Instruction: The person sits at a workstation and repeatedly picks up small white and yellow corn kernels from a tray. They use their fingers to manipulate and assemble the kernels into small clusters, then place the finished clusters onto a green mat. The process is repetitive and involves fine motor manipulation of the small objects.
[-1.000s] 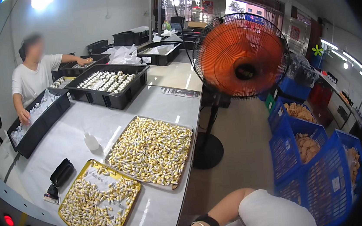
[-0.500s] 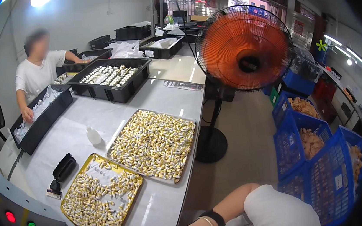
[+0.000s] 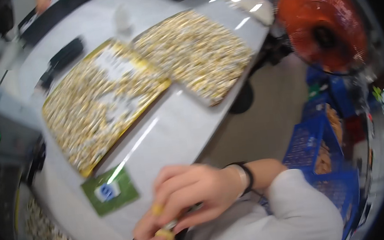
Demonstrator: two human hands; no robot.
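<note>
Both my hands meet low in the picture, just off the table's near edge, smeared by motion. My right hand (image 3: 194,194) has its fingers curled, a dark band and a pale bracelet at its wrist. Partly behind it, my left hand (image 3: 150,235) is bent closed. Yellow spots (image 3: 164,235) and a small greyish bit show where the fingers come together; whether these are held pieces or finger covers is unclear. A green sheet (image 3: 129,191) with a white and blue item on it lies left of my hands. Beyond is a yellow-rimmed tray (image 3: 132,121) of small yellow and whitish pieces.
A second full tray (image 3: 194,50) stands behind the first. Further back are a dark case (image 3: 66,53) and a white bottle (image 3: 122,19). An orange fan (image 3: 321,24) and blue crates (image 3: 296,144) stand at right. Another tray of pieces (image 3: 50,235) is at lower left.
My view has swung down and to the left, so trays and fan sit higher. My left hand has come into view, and my right hand has risen to meet it.
</note>
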